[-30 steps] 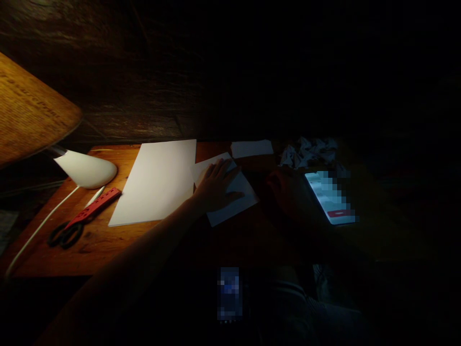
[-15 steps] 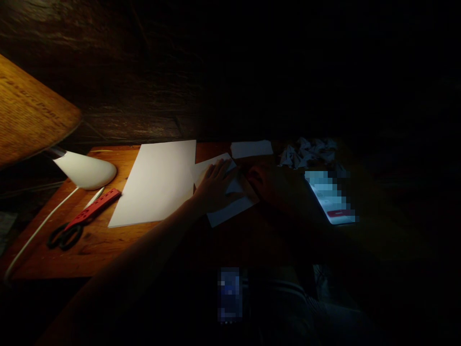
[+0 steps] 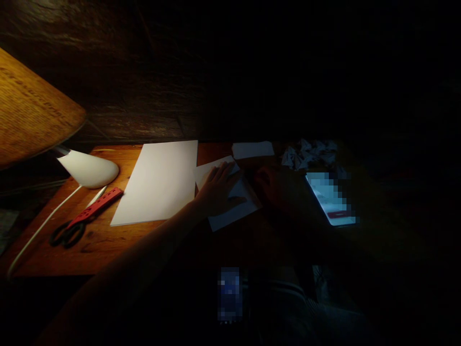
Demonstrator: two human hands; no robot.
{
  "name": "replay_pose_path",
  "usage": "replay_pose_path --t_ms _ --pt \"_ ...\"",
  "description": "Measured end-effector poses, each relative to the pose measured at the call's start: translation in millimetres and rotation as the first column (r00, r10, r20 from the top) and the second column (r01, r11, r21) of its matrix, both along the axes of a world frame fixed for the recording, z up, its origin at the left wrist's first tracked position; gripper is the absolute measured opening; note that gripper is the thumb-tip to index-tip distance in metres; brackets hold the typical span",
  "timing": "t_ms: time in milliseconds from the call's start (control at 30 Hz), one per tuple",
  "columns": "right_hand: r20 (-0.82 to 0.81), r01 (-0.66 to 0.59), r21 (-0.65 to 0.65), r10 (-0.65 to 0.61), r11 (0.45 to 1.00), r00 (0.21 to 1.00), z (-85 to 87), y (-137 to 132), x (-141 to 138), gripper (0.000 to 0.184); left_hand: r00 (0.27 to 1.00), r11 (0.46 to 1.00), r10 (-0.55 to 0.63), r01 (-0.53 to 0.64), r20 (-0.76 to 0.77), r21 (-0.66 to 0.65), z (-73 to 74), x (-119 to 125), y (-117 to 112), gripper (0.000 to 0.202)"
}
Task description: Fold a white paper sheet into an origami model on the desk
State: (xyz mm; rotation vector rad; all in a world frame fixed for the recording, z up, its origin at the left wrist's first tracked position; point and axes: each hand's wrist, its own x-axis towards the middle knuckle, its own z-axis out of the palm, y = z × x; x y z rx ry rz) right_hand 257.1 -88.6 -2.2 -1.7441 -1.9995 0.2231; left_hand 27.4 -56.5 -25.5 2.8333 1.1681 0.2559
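Observation:
My left hand (image 3: 218, 185) lies flat with spread fingers on a small white sheet of paper (image 3: 230, 218). It covers the middle of that sheet, whose far corner and near edge show around it. My right hand (image 3: 265, 179) is in deep shadow just past the sheet's right edge. Its fingers look curled; anything inside them is hidden in the dark. To the left, a larger stack of white paper (image 3: 158, 182) touches or slightly underlaps the small sheet; I cannot tell which.
At left stand a lamp (image 3: 90, 169) with its cord, scissors (image 3: 68, 234) and a red holed strip (image 3: 96, 206) on the wooden table (image 3: 104, 257). Further back lie a small paper pile (image 3: 252, 150) and crumpled paper scraps (image 3: 309, 153). A lit phone (image 3: 329, 199) rests at right.
My right hand has shifted slightly rightward along the small sheet's edge. My left hand stays flat on the paper. The whole view has drifted a little.

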Motion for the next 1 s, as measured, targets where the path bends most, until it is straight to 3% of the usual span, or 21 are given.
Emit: replay_pose_path --t_ms 200,400,667,867,1000 --pt "0.010 -0.069 0.015 0.069 0.998 0.998 -2.3 -3 -5 0.009 0.998 0.998 -0.060 0.060 0.000 -0.002 2.8 6 -19 0.086" --pt "0.017 -0.065 0.008 0.065 0.998 0.998 0.3 -3 -7 0.013 0.999 0.999 -0.047 0.046 -0.014 -0.025 5.8 10 -21 0.095" --pt "0.029 0.136 0.013 -0.136 0.991 0.990 0.6 -4 12 0.012 0.999 0.999 -0.046 0.045 -0.004 -0.018 3.9 9 -21 0.093" --pt "0.018 0.043 0.004 -0.043 0.999 0.999 2.6 3 1 0.009 0.999 0.998 -0.054 0.054 0.003 -0.014 3.2 10 -21 0.092" --pt "0.019 0.046 -0.003 -0.046 0.999 0.999 -0.4 15 -10 0.010 0.998 0.998 -0.065 0.065 -0.005 -0.005 2.9 10 -21 0.090"
